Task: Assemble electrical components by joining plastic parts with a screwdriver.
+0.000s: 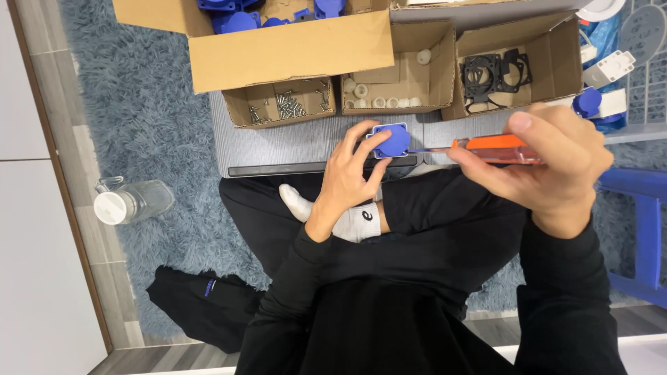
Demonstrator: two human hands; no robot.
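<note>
My left hand (351, 167) grips a small blue plastic socket part (393, 140) and holds it against the front edge of a low grey table (278, 149). My right hand (549, 156) is closed around the orange handle of a screwdriver (497, 147). Its thin shaft points left and its tip meets the blue part's right side. Both arms wear black sleeves, and my crossed legs with a white sock lie below the table.
Open cardboard boxes stand on the table: screws (288, 105), small white rings (379, 97), black gaskets (497, 73), and blue parts (236, 17) at the back. A clear bottle (132, 201) and a black cloth (201, 305) lie on the grey rug. A blue stool (643, 229) stands at the right.
</note>
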